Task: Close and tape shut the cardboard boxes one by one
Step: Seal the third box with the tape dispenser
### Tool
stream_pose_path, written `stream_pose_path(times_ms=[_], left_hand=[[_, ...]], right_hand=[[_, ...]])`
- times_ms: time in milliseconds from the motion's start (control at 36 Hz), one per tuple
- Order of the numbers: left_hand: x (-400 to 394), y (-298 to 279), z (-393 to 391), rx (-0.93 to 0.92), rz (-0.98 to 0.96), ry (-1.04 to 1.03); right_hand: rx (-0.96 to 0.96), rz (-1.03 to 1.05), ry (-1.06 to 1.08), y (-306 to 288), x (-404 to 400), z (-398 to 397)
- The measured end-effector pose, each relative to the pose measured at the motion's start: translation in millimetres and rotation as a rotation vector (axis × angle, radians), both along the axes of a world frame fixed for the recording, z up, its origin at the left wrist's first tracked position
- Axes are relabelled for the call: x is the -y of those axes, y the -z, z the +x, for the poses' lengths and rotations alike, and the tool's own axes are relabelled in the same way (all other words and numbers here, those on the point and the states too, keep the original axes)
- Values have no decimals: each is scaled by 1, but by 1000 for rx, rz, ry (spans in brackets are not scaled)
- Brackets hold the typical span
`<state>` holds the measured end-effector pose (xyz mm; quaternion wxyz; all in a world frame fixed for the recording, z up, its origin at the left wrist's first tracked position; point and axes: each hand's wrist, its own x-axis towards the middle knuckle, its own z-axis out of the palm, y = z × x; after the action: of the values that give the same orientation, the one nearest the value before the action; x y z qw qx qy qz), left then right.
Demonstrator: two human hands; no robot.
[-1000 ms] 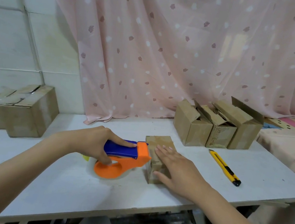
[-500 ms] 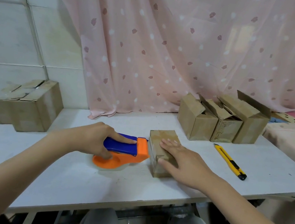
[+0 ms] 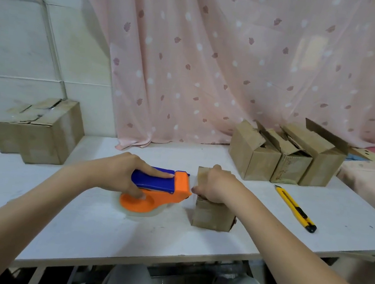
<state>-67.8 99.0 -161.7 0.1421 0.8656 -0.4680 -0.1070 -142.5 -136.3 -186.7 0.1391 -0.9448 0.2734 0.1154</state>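
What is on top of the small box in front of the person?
The right hand rests on the small box, fingers curled over its left edge. It covers most of the lid, so any tape or seam there is hidden.

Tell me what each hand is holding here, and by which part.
The left hand grips the tape dispenser by its blue handle. The right hand holds the small cardboard box by its top, fingers curled over it.
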Motion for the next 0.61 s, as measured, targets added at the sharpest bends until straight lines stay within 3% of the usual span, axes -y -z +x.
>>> stream_pose_path(times_ms=[194, 417, 500, 611], left_hand=[[-1, 4, -4, 22, -9, 14], [2, 4, -5, 51, -19, 27], [4, 4, -6, 55, -3, 9], [4, 4, -7, 61, 4, 1]], right_hand=[[-62, 56, 2, -22, -1, -2], [-169, -125, -183, -37, -9, -14], [-188, -92, -156, -40, -8, -12], [-69, 51, -72, -39, 5, -16]])
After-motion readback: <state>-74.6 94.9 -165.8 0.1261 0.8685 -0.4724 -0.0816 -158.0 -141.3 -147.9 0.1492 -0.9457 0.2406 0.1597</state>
